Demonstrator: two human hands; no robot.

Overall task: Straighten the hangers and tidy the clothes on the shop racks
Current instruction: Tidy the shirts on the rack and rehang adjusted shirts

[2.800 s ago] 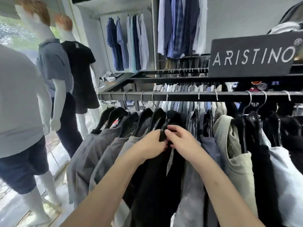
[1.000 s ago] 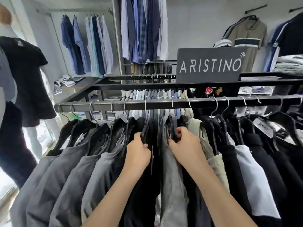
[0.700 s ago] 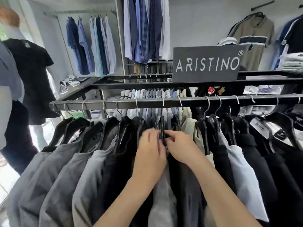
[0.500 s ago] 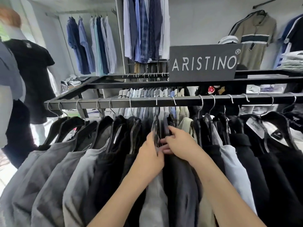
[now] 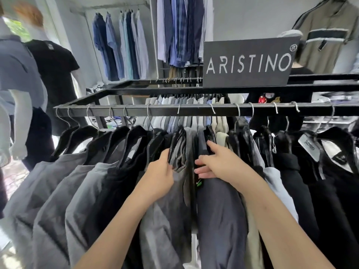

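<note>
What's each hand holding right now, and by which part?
Left hand grips the grey hanging garment at its top, by the hanger shoulder; right hand grips the dark slate-blue garment at its top edge.

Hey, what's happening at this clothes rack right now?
A person is tidying a shop rack. Their left hand grips the grey garment up near its hanger. The right hand holds the neighbouring dark blue garment at its shoulder. A small gap shows between the two under the rail.
</note>
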